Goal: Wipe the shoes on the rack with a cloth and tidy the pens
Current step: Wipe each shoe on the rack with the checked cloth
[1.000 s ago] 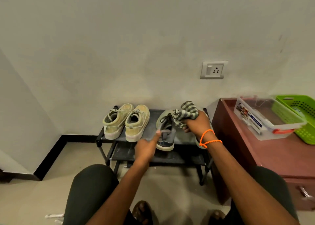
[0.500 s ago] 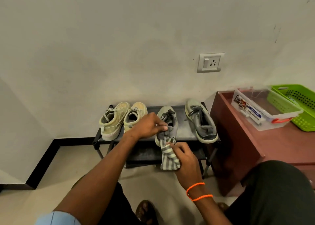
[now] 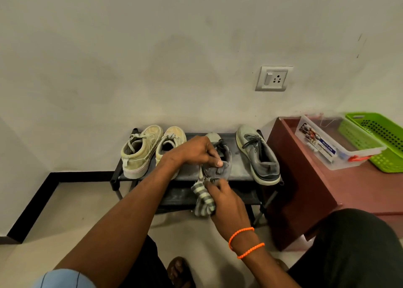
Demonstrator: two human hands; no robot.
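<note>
A low black shoe rack (image 3: 239, 174) stands against the wall. On its top shelf sit two beige sneakers (image 3: 139, 152) at the left and two grey sneakers. My left hand (image 3: 200, 150) grips the heel of the middle grey sneaker (image 3: 222, 161). My right hand (image 3: 226, 202) holds a grey-and-white striped cloth (image 3: 201, 198) against that shoe's heel, below the shelf edge. The other grey sneaker (image 3: 259, 154) lies alone at the right end. No pens are visible.
A dark red cabinet (image 3: 316, 189) stands right of the rack, carrying a clear plastic box (image 3: 331, 144) and a green basket (image 3: 379, 139). A wall socket (image 3: 273, 78) is above. My knees and sandalled feet are at the bottom, on the pale floor.
My right hand brought the cloth down from the right grey sneaker to the middle one's heel. My left hand closed onto that shoe's heel. The view has shifted slightly.
</note>
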